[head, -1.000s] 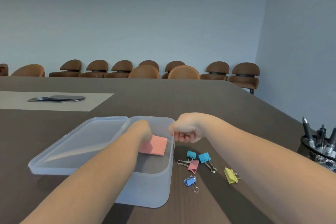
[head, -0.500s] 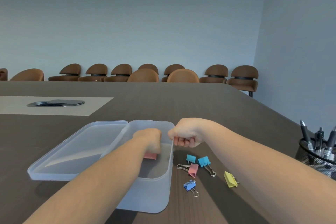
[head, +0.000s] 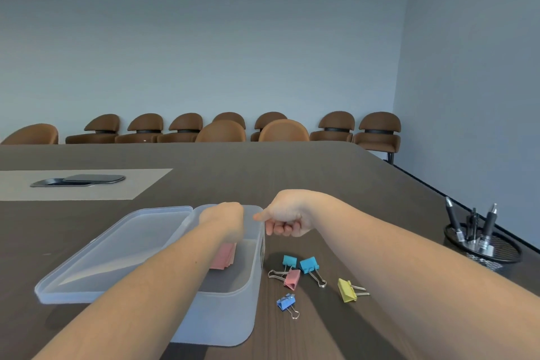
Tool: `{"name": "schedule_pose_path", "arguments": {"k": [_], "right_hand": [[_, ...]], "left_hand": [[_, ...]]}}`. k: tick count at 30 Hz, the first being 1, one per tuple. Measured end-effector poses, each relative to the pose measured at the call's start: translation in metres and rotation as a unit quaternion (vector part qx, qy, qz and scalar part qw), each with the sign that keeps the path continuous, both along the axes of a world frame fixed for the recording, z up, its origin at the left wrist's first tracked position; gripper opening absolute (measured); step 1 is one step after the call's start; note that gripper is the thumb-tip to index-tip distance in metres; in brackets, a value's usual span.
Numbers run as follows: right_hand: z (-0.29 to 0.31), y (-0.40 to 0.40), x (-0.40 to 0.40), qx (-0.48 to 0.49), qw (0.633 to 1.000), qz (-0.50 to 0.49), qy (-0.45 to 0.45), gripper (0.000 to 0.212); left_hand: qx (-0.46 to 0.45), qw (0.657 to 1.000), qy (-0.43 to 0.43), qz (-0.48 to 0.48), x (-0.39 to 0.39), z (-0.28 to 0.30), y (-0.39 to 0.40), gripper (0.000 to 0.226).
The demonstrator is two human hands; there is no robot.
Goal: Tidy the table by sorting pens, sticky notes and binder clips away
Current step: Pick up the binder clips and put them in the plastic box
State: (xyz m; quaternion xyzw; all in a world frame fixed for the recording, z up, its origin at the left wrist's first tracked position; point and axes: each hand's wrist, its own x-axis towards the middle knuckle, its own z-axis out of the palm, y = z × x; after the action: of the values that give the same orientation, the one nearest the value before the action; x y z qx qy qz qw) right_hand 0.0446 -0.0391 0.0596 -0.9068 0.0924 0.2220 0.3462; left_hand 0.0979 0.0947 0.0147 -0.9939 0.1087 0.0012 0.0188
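A clear plastic box (head: 233, 316) stands open on the dark table, its lid (head: 122, 254) hinged out to the left. A pink pad of sticky notes (head: 223, 257) lies on the box floor. My left hand (head: 225, 221) reaches down into the box just beyond the pad; its fingers are hidden, so I cannot tell whether they touch it. My right hand (head: 285, 218) is closed on the box's far right rim, thumb on the edge. Several binder clips lie right of the box: two teal (head: 306, 264), one pink (head: 292, 278), one blue (head: 285, 302), one yellow (head: 346, 290).
A black mesh cup (head: 483, 248) holding several pens stands at the table's right edge. A flat grey cover plate (head: 93, 178) sits on a pale inlay at the far left. Brown chairs (head: 283, 130) line the far side of the table.
My left hand has lowered the pink sticky notes to the box floor and moved toward the far end of the box. My right hand has stayed on the rim. The view has tilted upward.
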Motion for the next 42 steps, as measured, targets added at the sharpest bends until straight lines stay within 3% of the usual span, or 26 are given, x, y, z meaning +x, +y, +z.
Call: {"name": "schedule_pose_path", "arguments": {"k": [5, 9, 11, 13, 15, 19, 24, 29, 32, 36, 42], "right_hand": [[0.011, -0.023, -0.034, -0.020, 0.999, -0.022, -0.016, 0.041], [0.008, -0.062, -0.078, -0.090, 0.990, -0.040, -0.103, 0.026], [0.000, -0.080, -0.102, -0.115, 0.981, -0.045, -0.148, 0.018], [-0.008, -0.094, -0.125, -0.136, 0.975, -0.053, -0.168, 0.027], [-0.013, -0.102, -0.145, -0.179, 0.974, -0.040, -0.134, 0.036], [-0.023, -0.111, -0.174, -0.250, 0.968, -0.004, -0.018, 0.041], [-0.033, -0.122, -0.179, -0.283, 0.959, -0.021, 0.008, 0.052], [-0.056, -0.138, -0.155, -0.197, 0.977, -0.071, 0.045, 0.047], [-0.055, -0.140, -0.152, -0.153, 0.984, -0.092, -0.022, 0.041], [-0.066, -0.135, -0.146, -0.167, 0.983, -0.075, -0.002, 0.022], [-0.083, -0.124, -0.136, -0.155, 0.965, -0.121, -0.175, 0.014]], "left_hand": [[-0.043, 0.998, -0.053, -0.015, -0.030, 0.027, -0.012, 0.021], [-0.106, 0.988, -0.090, -0.060, -0.069, 0.041, -0.035, 0.021], [-0.119, 0.986, -0.071, -0.097, -0.087, 0.038, -0.049, 0.021], [-0.107, 0.986, -0.023, -0.122, -0.102, 0.027, -0.062, 0.015], [-0.044, 0.990, 0.037, -0.127, -0.114, 0.014, -0.072, 0.010], [0.092, 0.984, 0.108, -0.104, -0.133, -0.013, -0.083, 0.028], [0.074, 0.989, 0.100, -0.083, -0.134, -0.036, -0.083, 0.046], [0.056, 0.993, 0.072, -0.071, -0.130, -0.036, -0.080, 0.049], [0.032, 0.995, 0.060, -0.067, -0.125, -0.036, -0.079, 0.048], [-0.010, 0.998, 0.028, -0.063, -0.123, -0.049, -0.079, 0.047], [-0.069, 0.988, -0.120, -0.064, -0.123, -0.082, -0.074, 0.041]]}}
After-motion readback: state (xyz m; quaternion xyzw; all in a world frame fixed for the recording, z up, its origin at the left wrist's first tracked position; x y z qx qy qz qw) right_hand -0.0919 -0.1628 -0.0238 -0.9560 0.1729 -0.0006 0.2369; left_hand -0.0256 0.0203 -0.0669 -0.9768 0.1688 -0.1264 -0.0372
